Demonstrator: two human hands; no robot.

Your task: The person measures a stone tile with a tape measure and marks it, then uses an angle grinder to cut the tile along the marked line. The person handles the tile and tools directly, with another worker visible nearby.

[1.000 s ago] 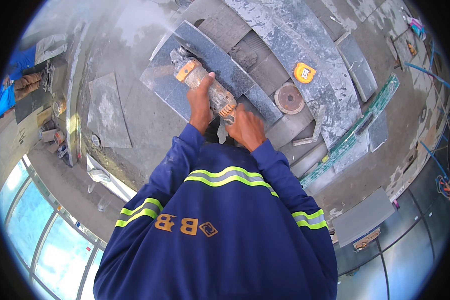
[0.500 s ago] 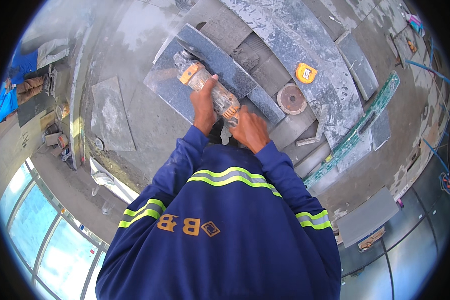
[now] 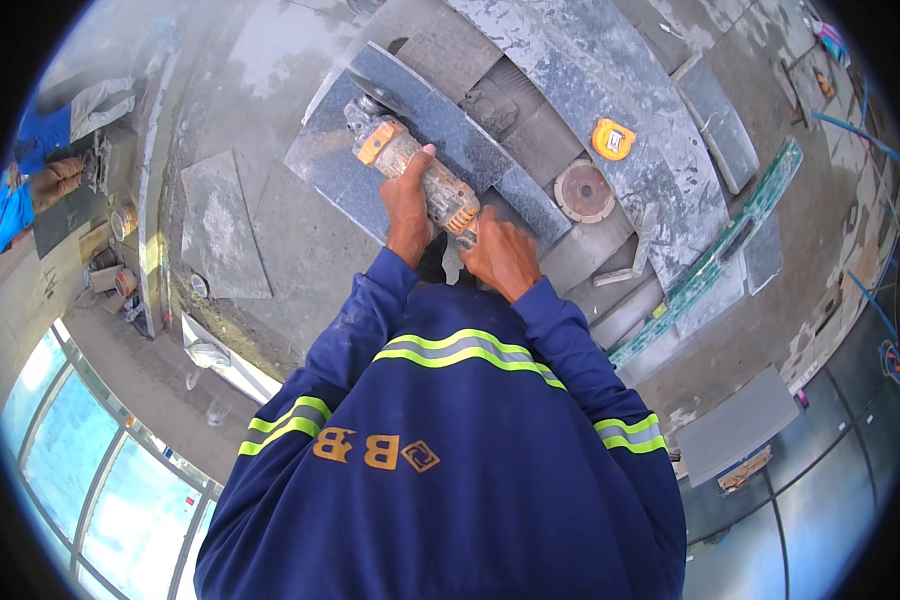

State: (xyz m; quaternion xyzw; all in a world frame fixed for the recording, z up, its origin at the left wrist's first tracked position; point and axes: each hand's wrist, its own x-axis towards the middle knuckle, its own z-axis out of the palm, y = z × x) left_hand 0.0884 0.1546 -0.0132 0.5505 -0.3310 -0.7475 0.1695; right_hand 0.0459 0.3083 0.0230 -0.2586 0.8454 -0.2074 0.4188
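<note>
An angle grinder point(image 3: 415, 168), dusty with orange parts, is held in both my hands over a dark grey stone slab point(image 3: 335, 170). My left hand point(image 3: 408, 205) wraps round the grinder's body at its middle. At the rear end, my right hand point(image 3: 502, 252) grips the handle. The cutting disc point(image 3: 378, 95) stands on edge along the slab's upper face; whether it touches the stone I cannot tell. Pale dust hangs beside the grinder's head. A narrow stone strip point(image 3: 532, 205) lies at the slab's right end.
Right of the slab lie a round disc point(image 3: 584, 192), an orange tape measure point(image 3: 612, 139) on a long stone slab point(image 3: 570, 70), and a green spirit level point(image 3: 715, 262). A loose grey slab point(image 3: 220, 225) rests at left. Another person point(image 3: 55, 150) is at the far left edge.
Both hands keep the same hold on the grinder. Its head has shifted very slightly up and left along the slab. The rest looks nearly the same.
</note>
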